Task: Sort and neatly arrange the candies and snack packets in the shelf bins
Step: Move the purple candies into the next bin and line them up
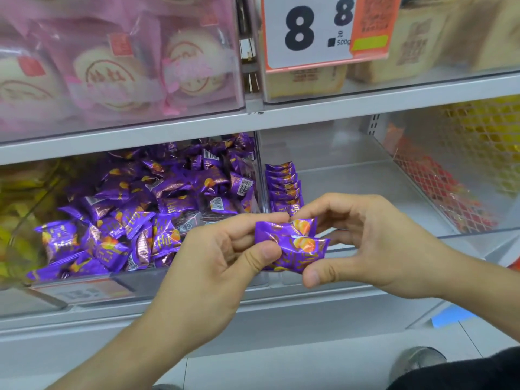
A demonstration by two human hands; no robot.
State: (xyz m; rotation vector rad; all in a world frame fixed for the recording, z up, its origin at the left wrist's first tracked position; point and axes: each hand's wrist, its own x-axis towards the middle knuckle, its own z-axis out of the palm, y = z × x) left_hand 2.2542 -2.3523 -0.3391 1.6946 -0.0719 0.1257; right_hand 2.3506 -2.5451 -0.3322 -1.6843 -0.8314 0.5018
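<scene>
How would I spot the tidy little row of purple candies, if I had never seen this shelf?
Find the white price sign with the big 8.8 on the upper shelf. In the clear bin on the shelf below it, the neat row of purple packets runs along the bin's left wall. Unlike the loose purple heap next door, these stand lined up one behind another.

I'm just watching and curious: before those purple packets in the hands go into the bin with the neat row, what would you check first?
1. Both hands hold the packets: left hand and right hand pinch the held purple packets. Ok.
2. Packets squared into an even stack: they sit offset. Not ok.
3. Free space in the right bin beside the neat row. Ok.
4. Faces match the row's direction: cannot tell.
5. Same product as the loose pile: same purple wrapper. Ok.
</scene>
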